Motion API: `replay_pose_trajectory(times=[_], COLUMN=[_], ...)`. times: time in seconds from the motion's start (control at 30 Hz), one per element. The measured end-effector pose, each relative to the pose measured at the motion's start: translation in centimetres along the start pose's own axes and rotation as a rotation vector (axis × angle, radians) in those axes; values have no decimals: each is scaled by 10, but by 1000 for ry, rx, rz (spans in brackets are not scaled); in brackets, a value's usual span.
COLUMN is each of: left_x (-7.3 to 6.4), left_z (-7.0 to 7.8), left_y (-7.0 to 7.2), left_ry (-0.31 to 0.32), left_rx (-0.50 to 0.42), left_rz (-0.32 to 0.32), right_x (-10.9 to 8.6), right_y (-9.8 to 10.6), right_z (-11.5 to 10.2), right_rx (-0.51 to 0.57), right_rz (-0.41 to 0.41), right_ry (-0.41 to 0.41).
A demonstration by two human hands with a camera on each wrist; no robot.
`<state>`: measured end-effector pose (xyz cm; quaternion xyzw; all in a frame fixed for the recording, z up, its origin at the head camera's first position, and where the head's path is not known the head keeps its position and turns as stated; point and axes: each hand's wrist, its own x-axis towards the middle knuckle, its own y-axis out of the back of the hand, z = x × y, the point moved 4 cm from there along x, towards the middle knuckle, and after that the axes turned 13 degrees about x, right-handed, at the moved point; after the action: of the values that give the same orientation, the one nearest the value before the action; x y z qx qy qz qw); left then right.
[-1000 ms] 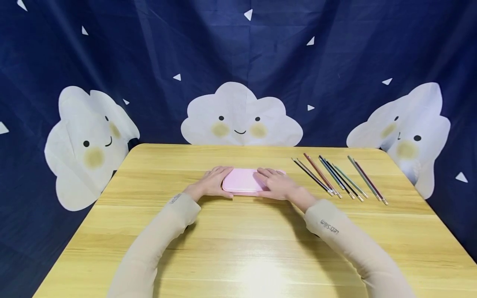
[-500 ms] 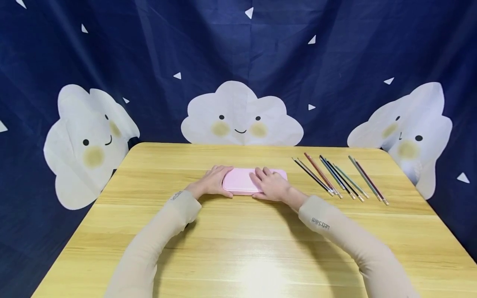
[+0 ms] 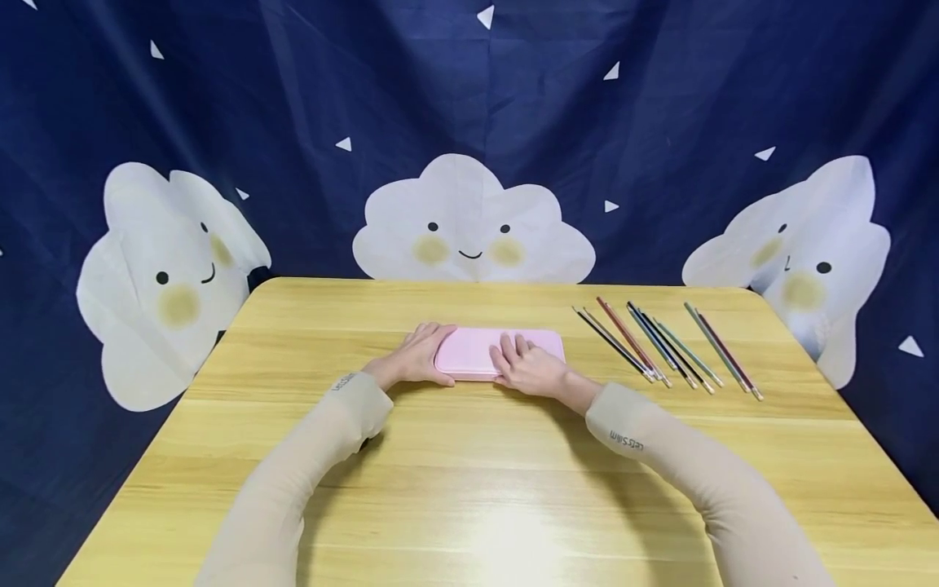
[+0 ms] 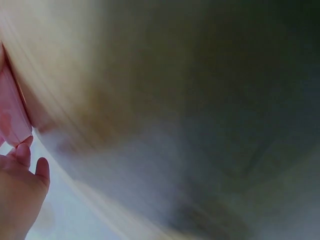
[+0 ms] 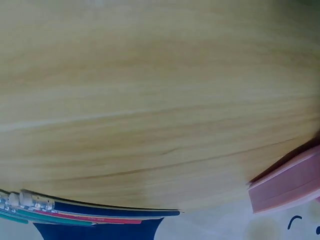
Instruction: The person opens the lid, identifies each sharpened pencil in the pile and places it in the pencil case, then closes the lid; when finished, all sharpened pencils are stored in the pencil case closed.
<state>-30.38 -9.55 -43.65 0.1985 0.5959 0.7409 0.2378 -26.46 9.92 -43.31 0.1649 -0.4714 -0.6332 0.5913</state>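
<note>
A pink pencil case (image 3: 477, 350) lies flat on the wooden table with its lid down. My left hand (image 3: 418, 359) grips its left end, thumb at the front edge and fingers round the back corner. My right hand (image 3: 531, 368) lies over the right part of the case, its slightly bent fingers resting spread on the lid and the thumb by the front edge. In the left wrist view, part of the pink case (image 4: 15, 107) shows at the left edge. One end of the case (image 5: 287, 180) appears at the right of the right wrist view.
Several pencils (image 3: 663, 346) with white eraser ends lie in loose slanting groups to the right of the case. The wooden table (image 3: 469, 473) reaches back to a dark blue curtain (image 3: 411, 73) printed with white smiling clouds.
My right hand has slid left along the case, from its right end onto the lid, uncovering the right corner. The left hand keeps its grip, and the case stays in place.
</note>
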Motion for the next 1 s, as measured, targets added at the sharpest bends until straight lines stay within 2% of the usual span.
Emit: replay_pose_trajectory(times=[0.13, 0.27, 0.37, 0.43, 0.6, 0.67, 0.77, 0.9, 1.0], left_x=[1, 2, 2, 2, 0, 1, 2, 1, 0], left_z=[-1, -1, 0, 0, 0, 2, 4, 3, 2], left_y=[-1, -2, -2, -2, 4, 6, 7, 4, 3], left_ry=[9, 6, -4, -9, -19, -19, -7, 25, 55], left_rx=[9, 7, -6, -11, -13, -10, -6, -8, -15], left_rz=[-7, -4, -8, -11, -2, -5, -15, -30, -37], right_x=[-1, -8, -12, -11, -7, -6, -6, -10, -18], right_y=[0, -5, -8, -8, -5, -3, 0, 5, 13], right_z=[4, 11, 13, 12, 13, 16, 18, 21, 30], right_rx=[92, 265, 312, 286, 139, 125, 185, 332, 434], right_rz=[-4, -145, -214, -177, 44, 68, -12, -178, -226], right_ry=[-45, -220, -288, -257, -126, -115, -144, -234, -320])
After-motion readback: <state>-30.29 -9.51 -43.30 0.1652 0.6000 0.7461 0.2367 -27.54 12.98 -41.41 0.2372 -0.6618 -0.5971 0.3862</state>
